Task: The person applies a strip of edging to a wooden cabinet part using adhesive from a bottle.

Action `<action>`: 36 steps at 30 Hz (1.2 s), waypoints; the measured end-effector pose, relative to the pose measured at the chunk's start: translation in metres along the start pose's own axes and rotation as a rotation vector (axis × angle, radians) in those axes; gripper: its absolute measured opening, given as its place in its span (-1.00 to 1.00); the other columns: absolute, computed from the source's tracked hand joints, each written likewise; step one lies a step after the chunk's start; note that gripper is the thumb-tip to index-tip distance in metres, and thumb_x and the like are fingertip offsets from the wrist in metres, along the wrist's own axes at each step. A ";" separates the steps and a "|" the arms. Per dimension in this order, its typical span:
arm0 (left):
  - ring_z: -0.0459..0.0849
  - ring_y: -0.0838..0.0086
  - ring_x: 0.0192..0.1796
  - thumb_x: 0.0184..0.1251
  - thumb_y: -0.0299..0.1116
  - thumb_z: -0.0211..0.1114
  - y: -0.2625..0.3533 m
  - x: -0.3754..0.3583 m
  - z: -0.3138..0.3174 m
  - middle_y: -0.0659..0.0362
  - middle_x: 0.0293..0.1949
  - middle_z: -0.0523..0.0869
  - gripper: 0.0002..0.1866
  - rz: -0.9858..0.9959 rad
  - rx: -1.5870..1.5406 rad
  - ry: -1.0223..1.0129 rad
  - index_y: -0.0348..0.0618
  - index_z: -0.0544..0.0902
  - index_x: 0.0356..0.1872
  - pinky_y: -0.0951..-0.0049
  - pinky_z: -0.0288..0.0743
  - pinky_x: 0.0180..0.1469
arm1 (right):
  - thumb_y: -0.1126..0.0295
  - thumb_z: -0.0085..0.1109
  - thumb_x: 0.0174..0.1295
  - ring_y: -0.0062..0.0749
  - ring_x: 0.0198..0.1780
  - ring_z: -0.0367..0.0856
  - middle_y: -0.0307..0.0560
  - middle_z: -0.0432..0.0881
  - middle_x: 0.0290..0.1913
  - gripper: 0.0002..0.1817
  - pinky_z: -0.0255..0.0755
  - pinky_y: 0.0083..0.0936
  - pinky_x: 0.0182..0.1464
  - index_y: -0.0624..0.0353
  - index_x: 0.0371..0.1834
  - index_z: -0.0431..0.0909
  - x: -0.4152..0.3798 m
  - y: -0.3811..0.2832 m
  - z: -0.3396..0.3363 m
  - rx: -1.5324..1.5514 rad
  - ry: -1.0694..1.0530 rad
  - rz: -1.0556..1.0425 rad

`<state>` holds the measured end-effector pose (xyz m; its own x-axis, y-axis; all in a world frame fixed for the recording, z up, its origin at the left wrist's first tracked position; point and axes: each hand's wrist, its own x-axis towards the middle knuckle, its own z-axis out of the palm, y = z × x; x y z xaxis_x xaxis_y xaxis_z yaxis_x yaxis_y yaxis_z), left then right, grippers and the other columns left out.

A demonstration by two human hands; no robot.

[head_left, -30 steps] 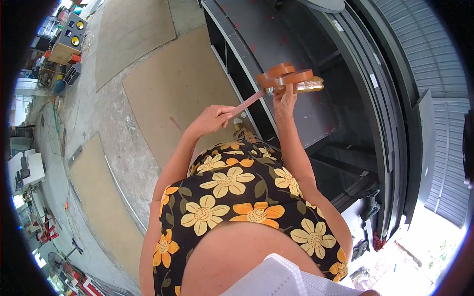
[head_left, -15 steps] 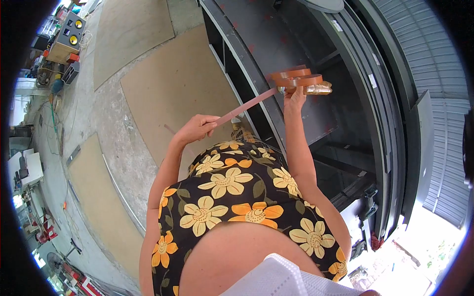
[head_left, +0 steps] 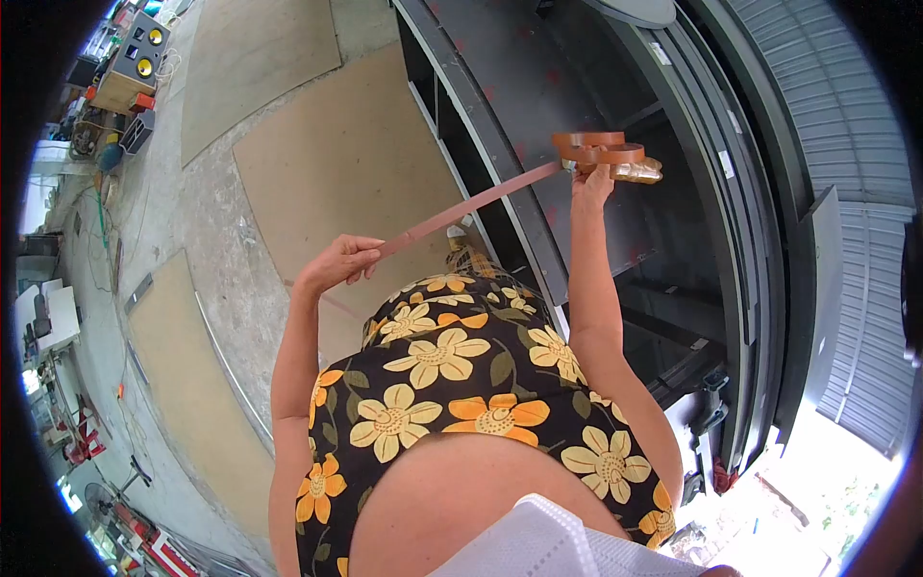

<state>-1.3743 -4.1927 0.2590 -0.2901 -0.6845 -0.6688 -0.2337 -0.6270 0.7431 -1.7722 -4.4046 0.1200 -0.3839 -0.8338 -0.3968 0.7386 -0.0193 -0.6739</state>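
Observation:
A reddish-brown tape dispenser (head_left: 601, 149) is gripped in my right hand (head_left: 593, 186), over the dark metal cabinet on the right. From it a long strip of pinkish tape (head_left: 481, 200) runs down and left across the cabinet's edge. The strip's other end is pinched in my left hand (head_left: 338, 262), above the floor sheet. Held taut, the strip spans the gap between both hands. Translucent brown material (head_left: 636, 171) shows beside the dispenser; its exact form is unclear.
The black metal cabinet (head_left: 519, 106) with open compartments lies on the right. Brown boards (head_left: 356, 144) cover the concrete floor. A speaker (head_left: 144, 50) and tools stand far left. A corrugated metal wall (head_left: 856, 250) rises at the right.
My left hand has moved left and slightly down with the tape end, and more strip now shows. My right hand with the dispenser has shifted slightly right.

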 end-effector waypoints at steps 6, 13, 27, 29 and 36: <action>0.40 0.72 -0.60 0.36 -0.31 0.10 -0.017 0.002 -0.007 0.31 -0.61 0.54 -0.70 -0.059 -0.041 0.022 -0.28 0.60 -0.03 0.69 0.28 -0.59 | 0.32 0.32 0.07 -0.23 0.07 0.46 -0.12 0.40 0.09 -0.32 0.50 -0.26 -0.04 -0.04 0.26 0.18 0.003 -0.013 0.003 0.082 -0.110 -0.066; 0.47 0.67 -0.50 0.34 -0.30 0.10 -0.028 0.019 -0.009 0.30 -0.58 0.56 -0.75 -0.095 0.016 0.004 -0.28 0.63 -0.20 0.60 0.37 -0.47 | 0.30 0.32 0.07 -0.22 0.06 0.47 -0.13 0.42 0.08 -0.33 0.50 -0.27 -0.05 -0.07 0.25 0.19 0.006 -0.019 0.002 0.004 -0.070 -0.096; 0.46 0.62 -0.53 0.31 -0.35 0.09 -0.015 0.043 -0.022 0.28 -0.59 0.56 -0.78 -0.168 0.187 -0.044 -0.26 0.63 -0.23 0.59 0.38 -0.45 | 0.38 0.19 0.12 -0.25 -0.10 0.53 -0.09 0.51 -0.18 -0.68 0.49 -0.23 -0.06 0.00 -0.06 0.38 0.026 -0.046 -0.022 0.148 -0.179 -0.145; 0.50 0.60 -0.53 0.30 -0.37 0.09 -0.025 0.059 -0.034 0.24 -0.56 0.60 -0.79 -0.182 0.197 -0.074 -0.27 0.63 -0.24 0.58 0.41 -0.43 | 0.43 0.18 0.11 -0.26 -0.23 0.54 -0.11 0.50 -0.26 -0.71 0.51 -0.21 -0.10 -0.01 -0.10 0.37 0.023 -0.044 -0.021 0.127 -0.100 -0.120; 0.64 0.47 -0.43 0.27 -0.43 0.09 -0.051 0.077 -0.043 0.14 -0.44 0.69 -0.82 -0.178 0.275 -0.196 -0.30 0.60 -0.23 0.48 0.56 -0.33 | 0.59 0.23 0.04 -0.31 -0.35 0.57 -0.18 0.48 -0.29 -0.61 0.60 -0.37 -0.26 -0.01 -0.10 0.36 -0.010 -0.039 -0.012 0.060 -0.166 -0.300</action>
<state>-1.3450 -4.2297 0.1688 -0.3884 -0.4732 -0.7907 -0.5287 -0.5884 0.6118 -1.8033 -4.3891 0.1427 -0.4967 -0.8646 -0.0763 0.6396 -0.3051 -0.7056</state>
